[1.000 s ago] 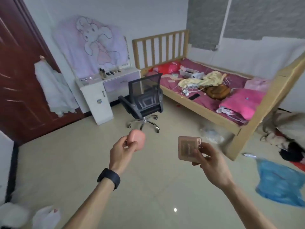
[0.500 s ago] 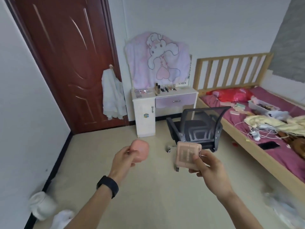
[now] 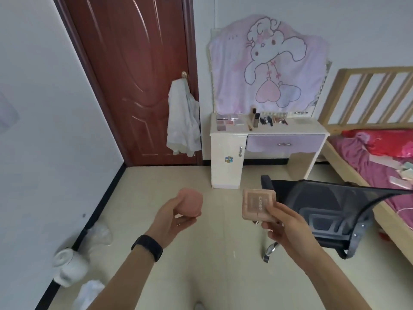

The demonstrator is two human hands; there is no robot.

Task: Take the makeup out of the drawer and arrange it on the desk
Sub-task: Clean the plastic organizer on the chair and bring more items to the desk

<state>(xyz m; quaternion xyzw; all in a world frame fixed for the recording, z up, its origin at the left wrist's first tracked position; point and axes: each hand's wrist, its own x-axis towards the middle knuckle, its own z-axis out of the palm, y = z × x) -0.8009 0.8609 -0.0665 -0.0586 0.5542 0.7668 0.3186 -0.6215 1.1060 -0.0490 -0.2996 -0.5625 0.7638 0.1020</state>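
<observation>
**Both hands full, table dead ahead**

The left hand [image 3: 172, 218] cups a rounded pink sponge [image 3: 190, 204] in curled fingers [image 3: 186, 222]. The right hand [image 3: 283, 224] pinches a flat square compact [image 3: 258, 205], held upright. Both are well short of the table [image 3: 301, 128], which stands straight ahead against the wall with its drawer [image 3: 283, 143] shut. The chair [image 3: 335, 211] sits between the table and the right hand, so I'd judge the left has the clearer run, toward the table's left end by the palettes [image 3: 223, 121].

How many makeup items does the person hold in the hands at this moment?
2. A round pink sponge is in the left hand, and a square pink compact is in the right hand. Another small item could be hidden behind the compact.
</observation>
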